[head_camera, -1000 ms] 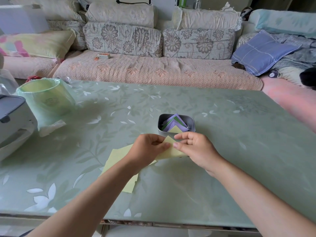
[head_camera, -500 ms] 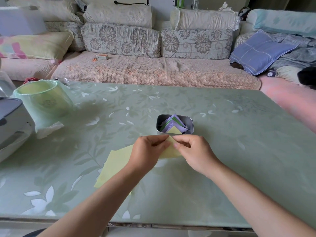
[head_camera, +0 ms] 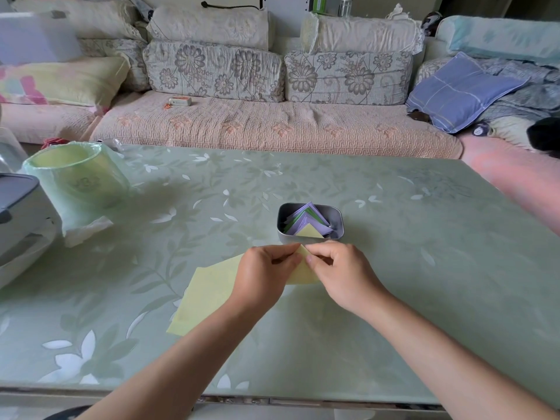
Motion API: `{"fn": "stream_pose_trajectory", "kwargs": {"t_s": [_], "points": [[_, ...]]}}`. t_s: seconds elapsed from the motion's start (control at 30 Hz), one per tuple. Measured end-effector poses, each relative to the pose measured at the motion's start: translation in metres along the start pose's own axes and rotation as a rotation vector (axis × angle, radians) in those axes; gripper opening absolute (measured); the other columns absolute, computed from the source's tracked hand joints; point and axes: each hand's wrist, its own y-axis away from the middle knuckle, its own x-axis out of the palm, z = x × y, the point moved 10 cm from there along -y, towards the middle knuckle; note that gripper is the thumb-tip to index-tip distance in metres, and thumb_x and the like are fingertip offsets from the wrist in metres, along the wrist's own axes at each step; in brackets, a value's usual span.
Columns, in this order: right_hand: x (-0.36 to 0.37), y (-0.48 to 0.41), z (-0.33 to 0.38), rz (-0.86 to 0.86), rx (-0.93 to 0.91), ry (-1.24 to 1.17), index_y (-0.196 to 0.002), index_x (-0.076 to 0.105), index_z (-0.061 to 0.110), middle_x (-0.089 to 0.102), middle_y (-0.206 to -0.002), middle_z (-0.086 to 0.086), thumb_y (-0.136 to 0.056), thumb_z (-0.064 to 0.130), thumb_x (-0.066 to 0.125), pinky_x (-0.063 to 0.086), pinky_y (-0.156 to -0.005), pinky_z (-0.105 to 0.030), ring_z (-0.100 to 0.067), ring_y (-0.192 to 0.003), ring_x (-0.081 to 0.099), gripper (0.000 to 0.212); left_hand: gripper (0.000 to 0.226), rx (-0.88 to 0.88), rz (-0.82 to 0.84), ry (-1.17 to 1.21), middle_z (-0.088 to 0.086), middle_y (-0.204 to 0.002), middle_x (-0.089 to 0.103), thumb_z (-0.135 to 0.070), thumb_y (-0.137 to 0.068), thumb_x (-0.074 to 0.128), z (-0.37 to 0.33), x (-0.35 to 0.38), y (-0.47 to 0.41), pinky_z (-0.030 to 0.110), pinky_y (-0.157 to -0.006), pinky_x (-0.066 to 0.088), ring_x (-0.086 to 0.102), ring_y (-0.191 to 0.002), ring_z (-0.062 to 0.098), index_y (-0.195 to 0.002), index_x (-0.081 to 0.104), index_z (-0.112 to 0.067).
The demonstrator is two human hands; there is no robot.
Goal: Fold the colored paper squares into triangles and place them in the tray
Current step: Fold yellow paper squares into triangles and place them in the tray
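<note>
Yellow paper square point(head_camera: 304, 277), half-folded, corners pinched together by left grip point(head_camera: 266, 271) and right grip point(head_camera: 341, 268) just before the tray point(head_camera: 280, 221), above loose yellow sheets point(head_camera: 206, 295) on the surface point(head_camera: 424, 298); risk: corners slip out of line before creasing, giving a skewed triangle

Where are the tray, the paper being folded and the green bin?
tray point(head_camera: 341, 222), head view, right rim.
paper being folded point(head_camera: 301, 275), head view, lower flat part.
green bin point(head_camera: 78, 180), head view, side wall.
</note>
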Motion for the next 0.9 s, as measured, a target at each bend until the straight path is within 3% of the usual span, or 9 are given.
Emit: {"fn": "stream_pose_trajectory", "kwargs": {"t_s": [0.13,0.2,0.27,0.37,0.43,0.53,0.67,0.77,0.9], "points": [[-0.005,-0.002,-0.01,-0.022,0.084,0.027,-0.095,0.077,0.03,0.07,-0.081,0.017,-0.09,0.03,0.069,0.047,-0.066,-0.021,-0.004,-0.072,0.061,0.009,0.017,-0.001,0.009,-0.012,-0.015,-0.082,0.076,-0.022,-0.092,0.068,0.001,0.003,0.002,0.016,-0.063,0.048,0.06,-0.068,-0.001,-0.101,0.078,-0.032],[-0.005,-0.003,-0.016,-0.006,0.137,0.049,-0.089,0.075,0.028,0.067,-0.072,0.018,-0.089,0.033,0.071,0.041,-0.062,-0.018,-0.001,-0.065,0.057,0.007,0.016,-0.003,0.005,-0.045,-0.014,-0.078,0.074,-0.022,-0.091,0.068,0.002,0.005,0.002,0.012,-0.055,0.043,0.054,-0.058,-0.005,-0.101,0.079,-0.029],[-0.001,-0.002,-0.021,0.059,0.175,0.088,-0.08,0.073,0.028,0.062,-0.063,0.018,-0.09,0.036,0.069,0.038,-0.059,-0.019,-0.001,-0.06,0.053,0.013,0.014,-0.008,0.018,-0.072,-0.008,-0.071,0.07,-0.023,-0.091,0.068,0.004,0.008,0.003,0.012,-0.048,0.036,0.043,-0.048,-0.002,-0.091,0.079,-0.03],[0.007,0.0,-0.028,0.153,0.219,0.166,-0.067,0.067,0.026,0.06,-0.059,0.012,-0.091,0.042,0.064,0.037,-0.06,-0.026,-0.011,-0.06,0.051,0.028,0.019,0.018,0.076,-0.221,0.0,-0.069,0.066,-0.024,-0.091,0.066,0.007,0.012,0.003,0.014,-0.05,0.035,0.041,-0.056,0.007,-0.077,0.075,-0.032],[0.012,0.001,-0.032,0.204,0.236,0.222,-0.068,0.064,0.021,0.059,-0.061,0.007,-0.092,0.042,0.061,0.037,-0.064,-0.029,-0.018,-0.064,0.051,0.032,0.013,0.055,0.12,-0.37,-0.007,-0.069,0.064,-0.024,-0.09,0.065,0.007,0.015,0.003,0.013,-0.054,0.039,0.047,-0.059,0.008,-0.091,0.077,-0.028],[0.015,0.003,-0.031,0.244,0.244,0.316,-0.077,0.068,0.023,0.065,-0.071,0.008,-0.093,0.04,0.057,0.041,-0.074,-0.031,-0.022,-0.077,0.059,0.026,0.025,0.175,0.09,-0.501,-0.012,-0.094,0.069,-0.021,-0.09,0.062,-0.006,0.008,0.001,0.017,-0.071,0.046,0.059,-0.073,0.0,-0.113,0.073,-0.022],[0.012,0.003,-0.024,0.225,0.226,0.438,-0.09,0.071,0.028,0.067,-0.084,0.012,-0.096,0.044,0.054,0.04,-0.081,-0.031,-0.021,-0.085,0.058,0.024,0.027,0.356,0.241,-0.603,-0.014,-0.098,0.061,-0.01,-0.087,0.054,-0.019,0.015,0.007,0.018,-0.074,0.043,0.056,-0.084,0.002,-0.099,0.073,-0.025],[0.014,0.002,-0.02,0.218,0.197,0.478,-0.074,0.066,0.024,0.064,-0.072,0.005,-0.096,0.044,0.052,0.034,-0.074,-0.032,-0.022,-0.076,0.055,0.033,0.029,0.4,0.39,-0.681,-0.009,-0.1,0.063,-0.017,-0.086,0.05,-0.011,0.029,0.014,0.025,-0.082,0.046,0.055,-0.094,0.007,-0.103,0.073,-0.024],[0.014,0.0,-0.023,0.192,0.194,0.506,-0.061,0.056,0.024,0.052,-0.059,0.005,-0.094,0.038,0.054,0.034,-0.074,-0.033,-0.022,-0.071,0.048,0.037,0.039,0.406,0.459,-0.728,-0.007,-0.106,0.062,-0.028,-0.083,0.044,-0.005,0.034,0.019,0.033,-0.089,0.045,0.051,-0.099,0.014,-0.111,0.07,-0.025]]}}
